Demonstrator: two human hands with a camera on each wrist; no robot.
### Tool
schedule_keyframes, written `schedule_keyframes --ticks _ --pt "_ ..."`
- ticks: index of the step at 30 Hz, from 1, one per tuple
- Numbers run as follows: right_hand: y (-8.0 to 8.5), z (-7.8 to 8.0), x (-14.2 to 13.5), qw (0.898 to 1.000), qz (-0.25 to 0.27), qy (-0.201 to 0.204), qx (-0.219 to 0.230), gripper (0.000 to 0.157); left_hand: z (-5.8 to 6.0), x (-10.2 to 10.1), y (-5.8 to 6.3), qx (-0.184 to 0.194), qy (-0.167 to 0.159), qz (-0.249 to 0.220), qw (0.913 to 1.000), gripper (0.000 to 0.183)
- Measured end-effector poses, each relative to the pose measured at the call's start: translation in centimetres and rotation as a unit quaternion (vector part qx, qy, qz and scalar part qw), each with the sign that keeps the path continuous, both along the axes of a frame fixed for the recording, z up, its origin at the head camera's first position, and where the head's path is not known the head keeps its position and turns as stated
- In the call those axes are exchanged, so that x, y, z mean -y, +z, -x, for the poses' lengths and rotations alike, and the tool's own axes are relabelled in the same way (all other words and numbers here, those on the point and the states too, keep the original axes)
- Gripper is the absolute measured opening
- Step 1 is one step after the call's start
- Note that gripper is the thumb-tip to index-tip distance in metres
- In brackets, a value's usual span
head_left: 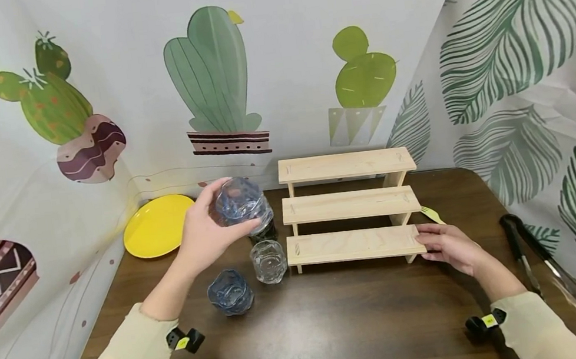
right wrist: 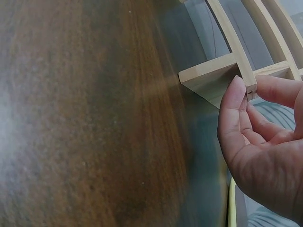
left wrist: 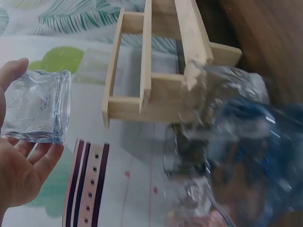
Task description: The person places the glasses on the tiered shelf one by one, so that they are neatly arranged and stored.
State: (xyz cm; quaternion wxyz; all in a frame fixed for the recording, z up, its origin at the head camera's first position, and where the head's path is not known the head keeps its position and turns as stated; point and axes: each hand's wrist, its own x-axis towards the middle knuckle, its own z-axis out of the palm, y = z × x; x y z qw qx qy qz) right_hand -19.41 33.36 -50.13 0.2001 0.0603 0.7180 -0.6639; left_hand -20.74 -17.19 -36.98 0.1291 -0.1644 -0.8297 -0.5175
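Note:
My left hand grips a clear, blue-tinted glass between thumb and fingers, raised over the table left of a three-tier wooden shelf. In the left wrist view that glass lies sideways across the picture. With thumb and index finger, my right hand pinches the right end of the lowest board; the right wrist view shows the thumb against the board's edge. Beneath the raised glass stand a clear glass, a blue glass and a dark-looking glass partly hidden behind.
A yellow plate lies at the back left of the brown table. Behind the right hand shows a pale yellow fork. Black-handled tongs lie along the right edge. A printed cloth hangs close behind the shelf.

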Motion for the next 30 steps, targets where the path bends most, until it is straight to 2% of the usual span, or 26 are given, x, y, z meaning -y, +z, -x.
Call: schedule_keyframes --ticks 6,12,16,21,26,30 --pt "0.0 0.0 -0.2 1.000 0.001 0.001 -0.001 0.072 1.7 -3.6 1.0 0.018 -0.006 0.006 0.9998 0.087" --pt "-0.2 0.0 -0.3 1.000 0.002 0.000 -0.002 0.073 3.6 -7.3 1.8 0.016 -0.044 -0.006 0.9989 0.089" --pt "-0.4 -0.1 -0.4 1.000 -0.001 -0.002 -0.004 0.072 4.9 -9.8 1.8 0.004 -0.063 -0.002 0.9980 0.090" --pt "-0.5 0.0 -0.4 1.000 0.000 -0.004 -0.008 0.072 6.1 -12.7 1.6 0.013 -0.077 0.000 0.9970 0.092" --pt "-0.4 0.0 -0.3 1.000 -0.004 -0.003 -0.011 0.071 7.3 -15.7 1.3 0.030 -0.081 -0.015 0.9961 0.092" --pt "-0.4 -0.1 -0.3 1.000 -0.003 -0.004 -0.011 0.071 8.5 -17.9 1.3 0.040 -0.076 -0.004 0.9963 0.093"
